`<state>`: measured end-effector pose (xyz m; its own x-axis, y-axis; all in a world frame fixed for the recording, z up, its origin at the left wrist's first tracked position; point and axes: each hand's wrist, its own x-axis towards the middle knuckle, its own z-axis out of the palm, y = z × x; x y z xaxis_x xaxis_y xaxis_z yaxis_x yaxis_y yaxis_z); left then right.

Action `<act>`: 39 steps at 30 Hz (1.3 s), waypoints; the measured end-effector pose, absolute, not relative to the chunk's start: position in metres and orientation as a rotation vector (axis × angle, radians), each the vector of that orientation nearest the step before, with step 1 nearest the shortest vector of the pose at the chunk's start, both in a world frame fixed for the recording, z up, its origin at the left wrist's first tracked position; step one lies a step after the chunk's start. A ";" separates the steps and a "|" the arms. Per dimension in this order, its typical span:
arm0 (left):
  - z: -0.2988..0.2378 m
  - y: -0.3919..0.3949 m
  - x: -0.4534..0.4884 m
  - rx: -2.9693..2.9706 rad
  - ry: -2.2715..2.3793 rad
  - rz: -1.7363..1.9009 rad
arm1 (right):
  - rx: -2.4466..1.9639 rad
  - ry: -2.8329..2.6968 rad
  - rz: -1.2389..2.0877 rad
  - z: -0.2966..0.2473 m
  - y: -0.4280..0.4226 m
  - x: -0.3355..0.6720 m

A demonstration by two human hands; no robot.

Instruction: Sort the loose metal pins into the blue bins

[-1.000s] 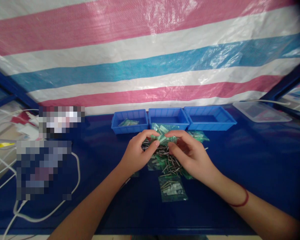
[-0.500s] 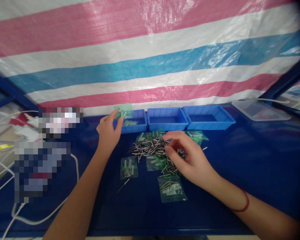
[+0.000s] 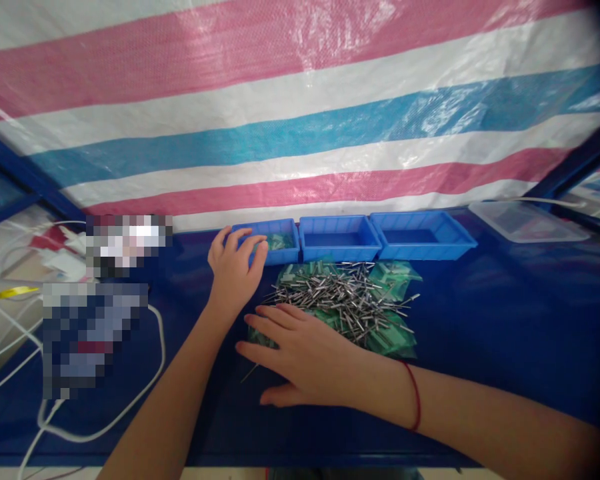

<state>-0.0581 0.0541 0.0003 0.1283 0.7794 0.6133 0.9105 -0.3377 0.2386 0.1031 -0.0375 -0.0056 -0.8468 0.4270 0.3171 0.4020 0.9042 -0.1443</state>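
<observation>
The left hand (image 3: 234, 272) is over the left end of the left blue bin (image 3: 284, 256), its fingers curved and parted, the thumb standing off from the rest; nothing shows gripped between them, though the fingertips partly cover the bin's rim, and whether they touch it I cannot tell; inside that bin lie green bags (image 3: 279, 241), overlapping so that their number cannot be made out.

The right hand (image 3: 303, 350) is palm down, nearer and to the right, fingers splayed and thumb well apart; under its fingertips lies a green packet (image 3: 260, 339), mostly hidden, with only its left and far parts showing; whether the hand presses on it or just covers it is unclear; a single thin pin (image 3: 249, 373) pokes out to the left between index finger and thumb, its other end hard to see.

Beyond the right hand spreads a heap of metal pins (image 3: 335, 293), its near left part covered by that hand; more green bags lie at its edges, one at the far right (image 3: 394, 277) and one at the near right (image 3: 393, 335), each partly under pins.

The middle bin (image 3: 341, 253) and right bin (image 3: 425, 252) stand beside the left one; at the far left, pixelated patches (image 3: 95, 340) mask whatever lies there; both forearms are cut off by the frame.
</observation>
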 end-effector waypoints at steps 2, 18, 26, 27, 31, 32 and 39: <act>-0.001 0.051 -0.055 -2.231 -1.680 -1.007 | -0.576 -2.757 0.104 -0.011 -0.036 0.094; -0.008 0.047 -0.049 -2.334 -1.647 -1.028 | -0.826 -2.786 -0.107 -0.011 -0.034 0.108; -0.006 0.043 -0.046 -2.394 -1.557 -1.034 | -0.984 -2.716 -0.105 -0.006 -0.033 0.120; -0.006 0.043 -0.045 -2.402 -1.543 -1.040 | -0.987 -2.713 -0.124 -0.006 -0.032 0.120; -0.003 0.040 -0.042 -2.445 -1.513 -1.088 | -1.006 -2.687 -0.176 -0.008 -0.030 0.120; -0.003 0.039 -0.041 -2.462 -1.513 -1.120 | -1.015 -2.677 -0.185 -0.009 -0.030 0.120; 0.000 0.037 -0.037 -2.506 -1.577 -1.527 | -1.090 -2.661 -0.225 -0.006 -0.031 0.122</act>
<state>-0.0372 0.0375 0.0004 0.1393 0.7923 0.5941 0.6194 -0.5378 0.5719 0.1220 -0.0313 -0.0059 -0.6862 0.6659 0.2926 0.7056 0.7072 0.0454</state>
